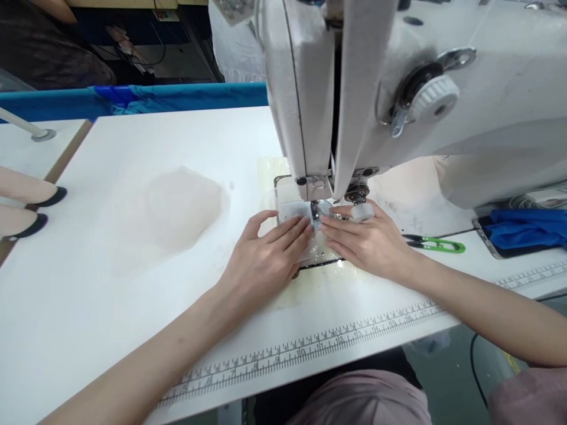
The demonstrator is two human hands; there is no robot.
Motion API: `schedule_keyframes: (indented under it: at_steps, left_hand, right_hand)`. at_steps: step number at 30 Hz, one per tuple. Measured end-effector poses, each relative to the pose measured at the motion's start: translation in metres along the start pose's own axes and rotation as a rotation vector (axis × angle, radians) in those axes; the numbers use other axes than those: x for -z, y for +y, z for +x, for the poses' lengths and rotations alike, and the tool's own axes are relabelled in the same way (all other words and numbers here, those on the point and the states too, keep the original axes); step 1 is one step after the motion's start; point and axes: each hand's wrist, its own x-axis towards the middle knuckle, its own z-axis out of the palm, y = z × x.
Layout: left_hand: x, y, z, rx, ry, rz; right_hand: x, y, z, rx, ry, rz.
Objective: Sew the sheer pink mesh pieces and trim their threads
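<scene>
I press left hand and right hand flat-open on the patch, at 9 and 3 o'clock of the presser foot, fingertips best kept clear.

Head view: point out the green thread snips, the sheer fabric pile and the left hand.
green thread snips (445, 246), head view, green handle.
sheer fabric pile (181, 206), head view, its middle.
left hand (261, 262), head view, back of hand.

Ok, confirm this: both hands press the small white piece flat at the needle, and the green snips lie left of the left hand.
Wrong side: in the head view the green snips lie right of the right hand. It and the left hand do press the small white piece flat at the needle.
</scene>
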Motion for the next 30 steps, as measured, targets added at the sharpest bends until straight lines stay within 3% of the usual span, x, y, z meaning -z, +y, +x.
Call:
schedule_keyframes:
  at_steps: [30]
  left_hand:
    - [-0.0068,-0.0039,0.0049,0.071,-0.001,-0.080]
  right_hand:
    - [-0.0027,-0.0015,0.0020,-0.093,-0.079,0.013]
